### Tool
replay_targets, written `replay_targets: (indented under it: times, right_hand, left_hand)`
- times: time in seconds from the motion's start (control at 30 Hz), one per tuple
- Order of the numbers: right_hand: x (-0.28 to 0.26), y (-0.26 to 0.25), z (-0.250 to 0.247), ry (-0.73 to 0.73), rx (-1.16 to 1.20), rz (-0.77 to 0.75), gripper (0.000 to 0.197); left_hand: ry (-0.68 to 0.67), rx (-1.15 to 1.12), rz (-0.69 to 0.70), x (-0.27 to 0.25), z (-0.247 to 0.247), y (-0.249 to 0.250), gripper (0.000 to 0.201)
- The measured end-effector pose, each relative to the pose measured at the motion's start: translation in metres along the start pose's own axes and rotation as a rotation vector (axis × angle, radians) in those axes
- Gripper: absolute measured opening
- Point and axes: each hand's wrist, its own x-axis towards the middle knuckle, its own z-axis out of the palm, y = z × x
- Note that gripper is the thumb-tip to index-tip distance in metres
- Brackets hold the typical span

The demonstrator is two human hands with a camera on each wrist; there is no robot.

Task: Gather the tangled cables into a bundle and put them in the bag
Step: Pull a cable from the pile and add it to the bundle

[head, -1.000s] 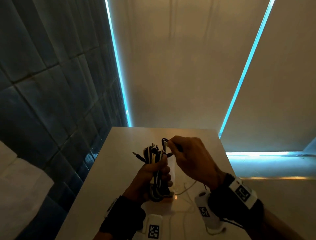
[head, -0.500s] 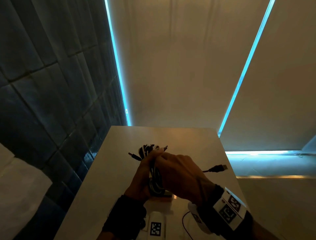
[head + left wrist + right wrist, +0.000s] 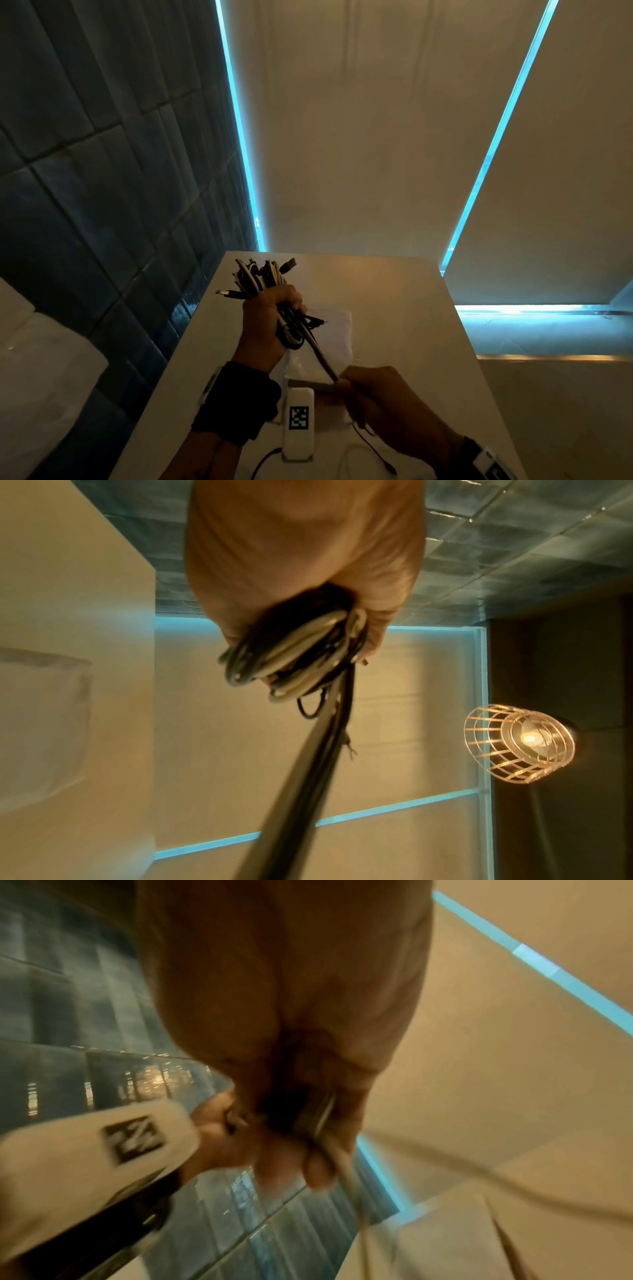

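A bundle of black and white cables [image 3: 263, 279] stands upright in my left hand [image 3: 270, 310], which grips it around the middle; plug ends stick out above the fist. In the left wrist view the folded loops [image 3: 291, 656] hang out under the fist. One dark cable strand [image 3: 320, 353] runs taut from the bundle down to my right hand [image 3: 346, 383], which pinches it near me. In the right wrist view, blurred, fingers [image 3: 318, 1172] curl round the strand [image 3: 329, 1115]. A clear plastic bag [image 3: 335, 339] lies flat on the table under the hands.
The white table [image 3: 404, 308] runs away from me, its left edge close to a dark tiled wall [image 3: 85, 171]. A white marker block [image 3: 298, 423] and thin loose wires [image 3: 370, 448] lie on the table near me. A cage lamp [image 3: 517, 742] hangs overhead.
My right hand has left the bundle and drawn back toward me, pulling one dark strand taut. My left hand has lifted the bundle farther away, uncovering the bag.
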Motion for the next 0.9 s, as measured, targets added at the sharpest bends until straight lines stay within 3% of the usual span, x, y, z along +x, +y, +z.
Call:
replay_targets:
  times: [0.1, 0.27, 0.4, 0.47, 0.53, 0.73, 0.9]
  right_hand:
    - [0.0, 0.0, -0.021, -0.054, 0.052, 0.025, 0.023]
    - [0.016, -0.008, -0.022, 0.057, 0.182, 0.042, 0.044]
    - [0.014, -0.016, -0.011, 0.164, 0.438, 0.082, 0.035]
    - [0.01, -0.022, -0.005, 0.211, 0.484, 0.044, 0.035]
    - [0.008, -0.028, 0.002, 0.189, 0.561, 0.026, 0.034]
    - [0.005, -0.014, 0.016, 0.04, 0.665, 0.01, 0.035]
    - [0.007, -0.003, 0.017, -0.102, 0.729, 0.049, 0.034]
  left_hand:
    - [-0.04, 0.029, 0.038, -0.002, 0.002, -0.002, 0.028]
    - [-0.097, 0.076, 0.059, -0.008, 0.014, -0.008, 0.033]
    - [-0.056, 0.082, 0.095, -0.01, 0.014, -0.009, 0.044]
    - [-0.017, 0.053, 0.096, -0.01, 0.012, -0.008, 0.036]
    - [-0.001, 0.015, 0.065, -0.01, 0.012, -0.007, 0.033]
    - [-0.056, -0.109, 0.008, -0.02, 0.026, 0.005, 0.047]
    - [-0.108, -0.252, 0.005, -0.031, 0.036, 0.013, 0.021]
